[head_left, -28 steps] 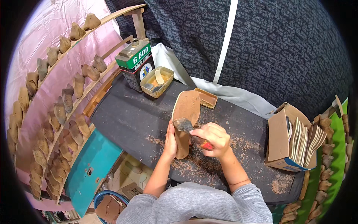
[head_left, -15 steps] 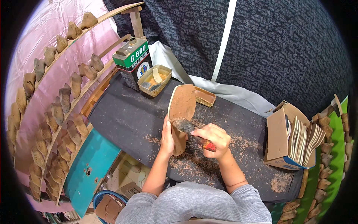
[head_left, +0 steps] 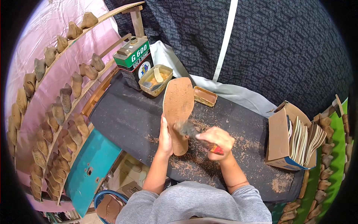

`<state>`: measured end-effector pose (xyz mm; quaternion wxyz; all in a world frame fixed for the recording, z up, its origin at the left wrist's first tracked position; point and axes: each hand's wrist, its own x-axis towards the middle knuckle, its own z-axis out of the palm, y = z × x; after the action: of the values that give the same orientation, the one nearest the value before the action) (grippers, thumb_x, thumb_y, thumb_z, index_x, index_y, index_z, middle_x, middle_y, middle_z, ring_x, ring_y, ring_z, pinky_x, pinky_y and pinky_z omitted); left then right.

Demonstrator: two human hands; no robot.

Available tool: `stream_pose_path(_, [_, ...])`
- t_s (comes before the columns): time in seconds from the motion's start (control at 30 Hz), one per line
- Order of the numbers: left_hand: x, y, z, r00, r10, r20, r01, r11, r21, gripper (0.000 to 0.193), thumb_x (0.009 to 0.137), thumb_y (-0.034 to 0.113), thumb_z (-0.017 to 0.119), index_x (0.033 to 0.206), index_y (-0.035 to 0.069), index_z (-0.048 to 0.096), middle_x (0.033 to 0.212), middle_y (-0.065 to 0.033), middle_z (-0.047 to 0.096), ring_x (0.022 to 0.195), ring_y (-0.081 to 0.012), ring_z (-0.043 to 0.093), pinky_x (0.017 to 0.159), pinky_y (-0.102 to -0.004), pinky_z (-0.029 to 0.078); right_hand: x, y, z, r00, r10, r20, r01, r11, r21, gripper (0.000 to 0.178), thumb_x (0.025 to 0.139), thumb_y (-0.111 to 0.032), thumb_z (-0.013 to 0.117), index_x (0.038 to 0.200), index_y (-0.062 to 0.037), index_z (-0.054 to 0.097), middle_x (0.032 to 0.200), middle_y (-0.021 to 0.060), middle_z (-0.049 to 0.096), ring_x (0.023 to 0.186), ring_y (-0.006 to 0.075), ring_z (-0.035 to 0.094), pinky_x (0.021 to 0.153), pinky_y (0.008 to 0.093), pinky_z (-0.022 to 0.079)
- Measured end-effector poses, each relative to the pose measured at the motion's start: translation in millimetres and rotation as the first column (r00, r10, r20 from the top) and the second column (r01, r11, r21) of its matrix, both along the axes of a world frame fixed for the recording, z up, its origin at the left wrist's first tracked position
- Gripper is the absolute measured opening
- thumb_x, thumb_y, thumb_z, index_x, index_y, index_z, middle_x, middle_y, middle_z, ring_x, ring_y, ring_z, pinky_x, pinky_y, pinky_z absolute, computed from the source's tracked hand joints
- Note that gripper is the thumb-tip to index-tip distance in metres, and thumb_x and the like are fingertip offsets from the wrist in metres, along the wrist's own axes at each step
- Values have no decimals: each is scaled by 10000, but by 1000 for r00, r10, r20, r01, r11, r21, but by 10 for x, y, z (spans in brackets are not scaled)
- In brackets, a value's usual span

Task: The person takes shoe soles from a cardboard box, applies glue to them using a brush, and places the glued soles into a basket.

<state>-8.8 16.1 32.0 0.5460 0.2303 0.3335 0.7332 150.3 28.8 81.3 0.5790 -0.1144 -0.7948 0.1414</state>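
My left hand (head_left: 165,139) grips a brown shoe sole (head_left: 179,98) by its left edge near the narrow waist. The sole stands tilted over the table, its wide toe end away from me and its heel end close. In my right hand (head_left: 218,140) is a brush (head_left: 191,130) with a dark, caked neck and a red-and-yellow handle end. Its greyish tip touches or hovers just over the sole's waist; motion blur hides which. My right fingers are wrapped round the handle.
Brown shavings (head_left: 197,160) litter the dark table (head_left: 126,115). A glue can (head_left: 133,61), a tub (head_left: 156,80) with a spatula and a shallow tray (head_left: 205,96) stand behind. At right, a cardboard box (head_left: 279,138) holds soles. Racks of shoe lasts (head_left: 57,112) flank the left.
The sole has turned its broad face more toward me, its toe end shifting slightly left. My right hand has moved a little right and nearer with the brush.
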Motion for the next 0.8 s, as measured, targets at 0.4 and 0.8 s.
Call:
stream_pose_path(0.4, [-43,-56,182,988,-91,125,99,993,-58,581,971,536,203,1206,67,452,914,-140,597,648,-234,585,593,-354,499,31,-9,78,999,5,49,-6,1000,26,263,635,6,682,897,8,682,689,91,613,579,214,594,542,312,484])
stream_pose_path(0.8, [-96,-70,114,973,-170,155,172,985,1,639,960,569,189,1224,53,458,885,-134,593,615,-239,575,551,-352,486,15,87,28,999,27,41,-31,995,90,199,698,-16,678,893,19,688,658,76,595,545,188,577,498,300,459])
